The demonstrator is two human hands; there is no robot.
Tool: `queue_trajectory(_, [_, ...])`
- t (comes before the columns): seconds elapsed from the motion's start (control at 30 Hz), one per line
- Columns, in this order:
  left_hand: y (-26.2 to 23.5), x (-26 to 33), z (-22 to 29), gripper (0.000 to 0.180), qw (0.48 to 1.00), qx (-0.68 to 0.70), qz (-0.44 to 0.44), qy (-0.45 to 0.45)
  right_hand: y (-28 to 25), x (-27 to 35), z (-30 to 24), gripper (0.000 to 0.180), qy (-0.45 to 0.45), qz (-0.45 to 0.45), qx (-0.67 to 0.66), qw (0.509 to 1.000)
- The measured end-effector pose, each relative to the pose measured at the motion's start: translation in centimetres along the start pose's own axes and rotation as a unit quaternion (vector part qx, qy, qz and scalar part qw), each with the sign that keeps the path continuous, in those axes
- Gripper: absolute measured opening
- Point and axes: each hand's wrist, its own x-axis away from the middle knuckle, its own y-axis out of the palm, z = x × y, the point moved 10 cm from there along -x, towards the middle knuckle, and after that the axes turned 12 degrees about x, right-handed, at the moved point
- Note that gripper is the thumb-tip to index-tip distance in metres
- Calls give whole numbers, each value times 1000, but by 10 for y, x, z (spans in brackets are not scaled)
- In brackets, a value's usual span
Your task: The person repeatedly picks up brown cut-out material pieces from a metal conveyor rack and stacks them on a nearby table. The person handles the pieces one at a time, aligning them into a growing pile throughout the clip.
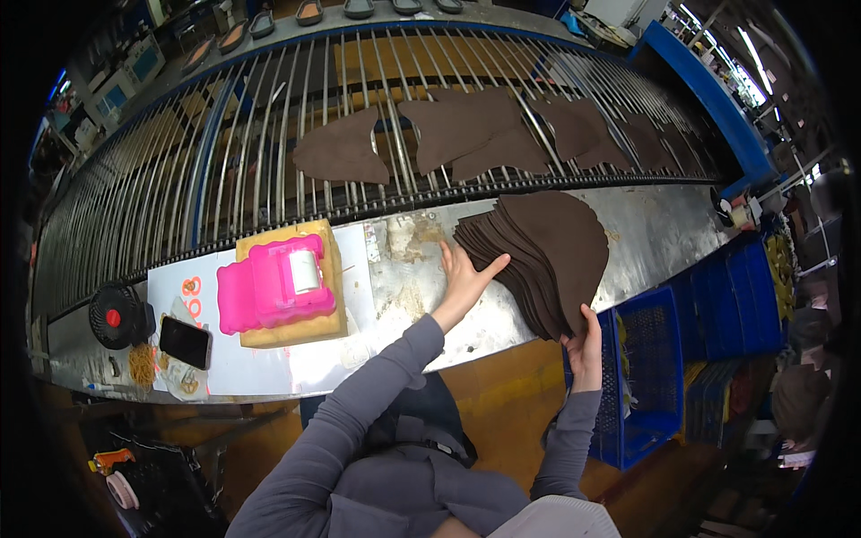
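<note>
While clasping the lower corner of a fanned stack of flat, curved, dark brown sheets (pixel 567 238) in the right grip (pixel 587 354), spreading the left grip (pixel 464 282) unclenched, with only its thumb laid against the layered left edge. Between the two grips and reaching up beyond both, the same stack, on a worn grey metal tabletop (pixel 664 238), with the clasped corner at the near edge. Farther out ahead of both grips, a wide rack of parallel metal bars (pixel 269 134), bearing more dark brown flat pieces (pixel 480 134). Left of the left grip, over a white sheet (pixel 269 366), a bright pink, wavy-edged object (pixel 251 291) on a tan rectangular block (pixel 296 334). Farther left of that grip, a black rectangular phone (pixel 186 342) and a round black fan with a red centre (pixel 117 316). Right of the right grip, lower than the tabletop, a blue plastic crate with mesh walls (pixel 653 336)
</note>
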Motion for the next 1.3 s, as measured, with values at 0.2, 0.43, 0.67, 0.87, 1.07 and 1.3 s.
queue_trajectory(0.2, [13,-7,35,63,841,483,-202,-134,-29,-17,15,44,-11,35,-54,998])
queue_trajectory(0.43, [35,-18,34,74,794,444,-321,-264,-40,-24,20,38,-16,31,-66,997])
queue_trajectory(0.67, [-10,-39,18,82,971,159,-156,-84,-38,-27,13,41,-65,21,-22,997])
queue_trajectory(0.87, [-36,-13,27,55,997,18,25,67,-19,-15,-56,59,-204,83,186,958])
queue_trajectory(1.07, [-7,-40,41,56,993,-71,-6,89,-27,-7,-87,57,-221,172,404,871])
queue_trajectory(1.3, [2,44,72,54,973,-129,-29,190,-13,32,-119,47,-305,317,475,762])
